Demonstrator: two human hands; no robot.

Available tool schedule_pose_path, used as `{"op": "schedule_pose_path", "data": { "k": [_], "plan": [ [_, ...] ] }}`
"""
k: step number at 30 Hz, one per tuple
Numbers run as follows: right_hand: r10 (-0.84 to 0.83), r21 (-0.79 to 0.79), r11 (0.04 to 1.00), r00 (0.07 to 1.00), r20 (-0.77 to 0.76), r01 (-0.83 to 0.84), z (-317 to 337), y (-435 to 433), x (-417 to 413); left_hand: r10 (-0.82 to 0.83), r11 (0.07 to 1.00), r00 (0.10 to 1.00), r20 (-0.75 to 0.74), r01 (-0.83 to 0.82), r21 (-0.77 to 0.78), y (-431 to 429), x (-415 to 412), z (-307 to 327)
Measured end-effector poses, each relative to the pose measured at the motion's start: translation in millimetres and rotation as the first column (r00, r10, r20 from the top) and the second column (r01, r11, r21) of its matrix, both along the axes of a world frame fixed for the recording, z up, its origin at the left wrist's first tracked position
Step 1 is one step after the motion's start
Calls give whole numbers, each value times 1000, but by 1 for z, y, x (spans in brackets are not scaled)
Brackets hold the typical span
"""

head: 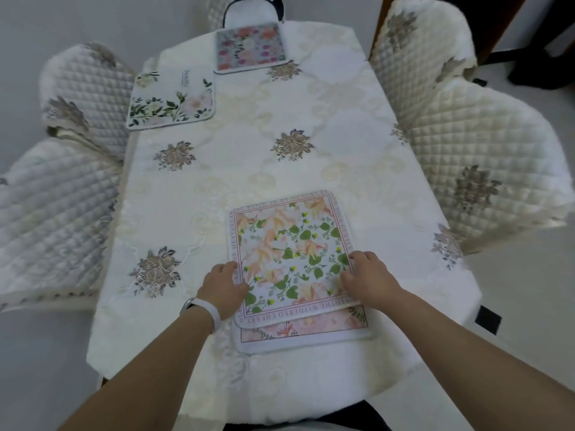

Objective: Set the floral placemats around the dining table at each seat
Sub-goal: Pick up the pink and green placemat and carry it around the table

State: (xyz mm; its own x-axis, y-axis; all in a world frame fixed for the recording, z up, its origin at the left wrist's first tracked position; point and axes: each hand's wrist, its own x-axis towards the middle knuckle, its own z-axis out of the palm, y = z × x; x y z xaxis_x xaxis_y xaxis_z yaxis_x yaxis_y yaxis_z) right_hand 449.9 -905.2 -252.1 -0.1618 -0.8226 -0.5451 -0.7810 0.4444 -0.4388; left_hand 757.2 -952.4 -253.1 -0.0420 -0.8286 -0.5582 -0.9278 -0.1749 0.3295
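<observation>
Where the near end of the table [311, 169] meets the wearer: two mats stacked, top mat [292, 256] peach and green with a lettered pink border, lying askew over a pink mat [305, 332] of which only the near strip and right corner show.

Left hand [222, 286]: on the top mat's left edge, fingers curled at the border, thumb on the printed face; pinching or merely pressing cannot be told. White band [203, 309] on that wrist.

Right hand [367, 276]: on the top mat's right edge, fingers bent over the border, palm down; grip likewise unclear, nothing else held.

Far left: white mat [171, 101] with dark green leaves and pale flowers, flat at the table's left side, before the farther left chair [84, 88].

Far end: grey mat [249, 48] with red and orange blooms, flat, centred before the end chair [252, 7]. Near but apart from the white mat.

Cloth [311, 98]: cream, embroidered with grey-brown flower sprays, covering the whole table.

Seating: quilted cream covers with the same grey sprays; two chairs left, nearer left chair [49, 219] without a mat before it; two chairs right [485, 169], table edge before them bare of mats.

Floor [37, 32]: pale, grey-white.
</observation>
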Motion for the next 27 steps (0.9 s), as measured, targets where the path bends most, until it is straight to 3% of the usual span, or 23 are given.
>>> {"op": "schedule_pose_path", "data": {
  "k": [6,11,22,27],
  "plan": [
    [-151,-20,988,986,75,153,-10,-25,0,89,995,993,-79,-92,-41,7,-4,-7],
    [-383,-9,918,893,235,396,-16,-31,-3,229,963,955,-187,-251,-101,9,-10,-5],
    [-418,-34,898,874,249,439,-20,-29,-5,437,857,757,-485,-514,-30,19,-24,-15],
    [-449,-19,886,868,212,463,-17,-21,-4,567,756,587,-579,-650,81,21,-31,-11]
  ]
}}
